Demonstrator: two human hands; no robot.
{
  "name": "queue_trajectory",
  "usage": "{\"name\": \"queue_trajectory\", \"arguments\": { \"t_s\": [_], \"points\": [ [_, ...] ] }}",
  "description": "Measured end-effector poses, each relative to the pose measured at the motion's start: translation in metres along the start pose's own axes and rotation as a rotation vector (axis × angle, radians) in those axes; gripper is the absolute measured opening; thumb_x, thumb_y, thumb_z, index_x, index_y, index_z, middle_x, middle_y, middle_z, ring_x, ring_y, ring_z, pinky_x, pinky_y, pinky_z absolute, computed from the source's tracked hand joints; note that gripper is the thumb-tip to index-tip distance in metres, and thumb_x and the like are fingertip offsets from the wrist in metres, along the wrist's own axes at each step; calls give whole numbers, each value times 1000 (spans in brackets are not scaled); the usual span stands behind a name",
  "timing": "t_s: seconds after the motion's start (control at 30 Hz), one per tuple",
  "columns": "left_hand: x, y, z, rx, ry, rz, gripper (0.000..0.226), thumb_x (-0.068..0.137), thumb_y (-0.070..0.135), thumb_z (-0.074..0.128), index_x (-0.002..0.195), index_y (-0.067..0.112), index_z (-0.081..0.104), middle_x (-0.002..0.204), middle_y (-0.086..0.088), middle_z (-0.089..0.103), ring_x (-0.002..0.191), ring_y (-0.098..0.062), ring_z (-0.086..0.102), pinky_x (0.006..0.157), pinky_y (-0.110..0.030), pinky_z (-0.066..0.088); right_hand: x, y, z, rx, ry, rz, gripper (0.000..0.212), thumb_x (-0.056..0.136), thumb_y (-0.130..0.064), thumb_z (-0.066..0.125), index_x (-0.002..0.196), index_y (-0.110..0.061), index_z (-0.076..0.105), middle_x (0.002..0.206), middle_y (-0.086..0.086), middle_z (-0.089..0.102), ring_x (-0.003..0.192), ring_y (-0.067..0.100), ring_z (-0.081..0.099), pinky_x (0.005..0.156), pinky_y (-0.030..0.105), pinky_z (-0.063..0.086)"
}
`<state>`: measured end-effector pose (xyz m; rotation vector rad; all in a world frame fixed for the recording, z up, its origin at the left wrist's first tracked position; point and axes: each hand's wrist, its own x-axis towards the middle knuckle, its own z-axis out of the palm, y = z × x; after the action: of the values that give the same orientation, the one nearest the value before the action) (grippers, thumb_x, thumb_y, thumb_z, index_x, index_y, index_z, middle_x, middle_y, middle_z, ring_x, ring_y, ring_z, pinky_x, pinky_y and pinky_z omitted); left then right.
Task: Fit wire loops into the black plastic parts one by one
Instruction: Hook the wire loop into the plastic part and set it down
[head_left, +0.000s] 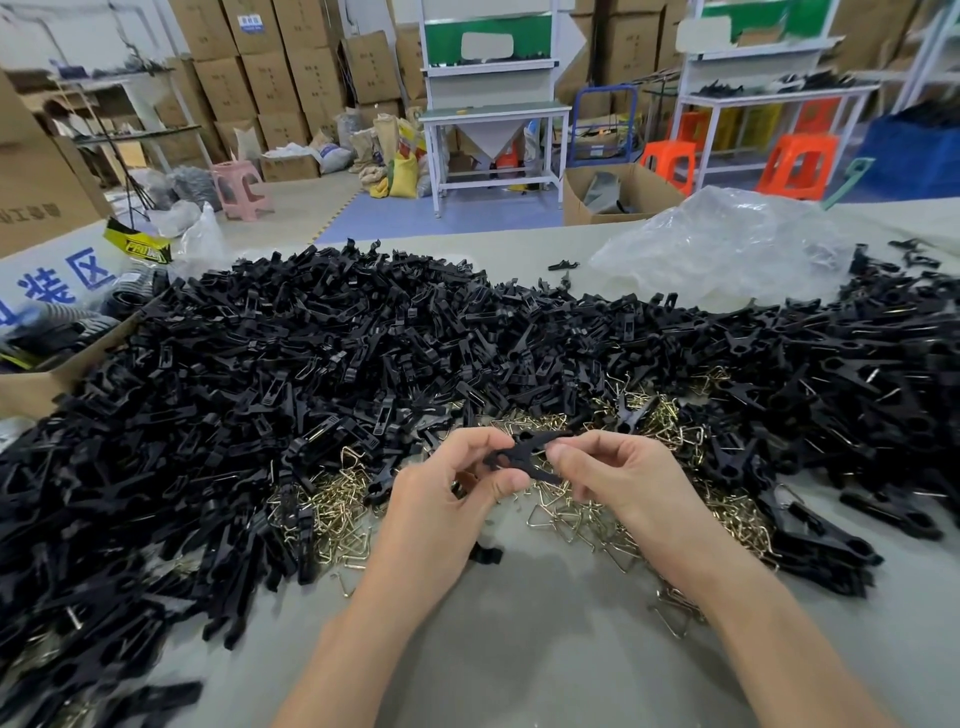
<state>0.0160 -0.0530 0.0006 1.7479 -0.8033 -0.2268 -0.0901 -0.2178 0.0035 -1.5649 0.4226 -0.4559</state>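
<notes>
A black plastic clip part (524, 456) is held between both hands just above the table. My left hand (452, 488) grips its left end with thumb and curled fingers. My right hand (618, 478) pinches its right end. Under and around the hands lies a heap of brass-coloured wire loops (571, 519). I cannot tell whether a loop sits in the held part. A big pile of black plastic parts (311, 364) covers the table to the left and behind, and a second pile (831, 374) stretches to the right.
The grey table (519, 649) shows bare surface near me. A crumpled clear plastic bag (727, 249) lies at the back right. An open cardboard box (47, 364) sits at the left edge. Workbenches, stools and stacked cartons stand beyond.
</notes>
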Motion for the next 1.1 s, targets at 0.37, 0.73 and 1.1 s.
{"name": "queue_trajectory", "arguments": {
  "t_s": [0.37, 0.73, 1.1],
  "points": [
    [-9, 17, 13, -360, -143, 37, 15, 86, 24, 75, 100, 30, 71, 88, 1, 77, 75, -9, 68, 70, -20, 54, -5, -2, 16, 590, -467, 166, 50, 86, -29, 70, 134, -20, 64, 120, 27, 55, 112, 35, 50, 105, 51, 51],
    [-14, 21, 21, -192, -202, 87, 19, 92, 22, 70, 104, 36, 72, 69, 12, 69, 66, -1, 65, 67, -12, 49, -14, -1, 26, 854, -508, 259, 45, 71, -35, 90, 110, -20, 75, 109, 22, 42, 99, 32, 43, 94, 40, 56],
    [-8, 13, 25, -289, -131, 42, 28, 89, 28, 69, 114, 41, 68, 79, -2, 75, 71, -8, 67, 68, -21, 54, -8, -1, 29, 883, -507, 248, 72, 80, -63, 74, 136, -19, 63, 111, 17, 57, 101, 24, 61, 93, 40, 55]
  ]
}}
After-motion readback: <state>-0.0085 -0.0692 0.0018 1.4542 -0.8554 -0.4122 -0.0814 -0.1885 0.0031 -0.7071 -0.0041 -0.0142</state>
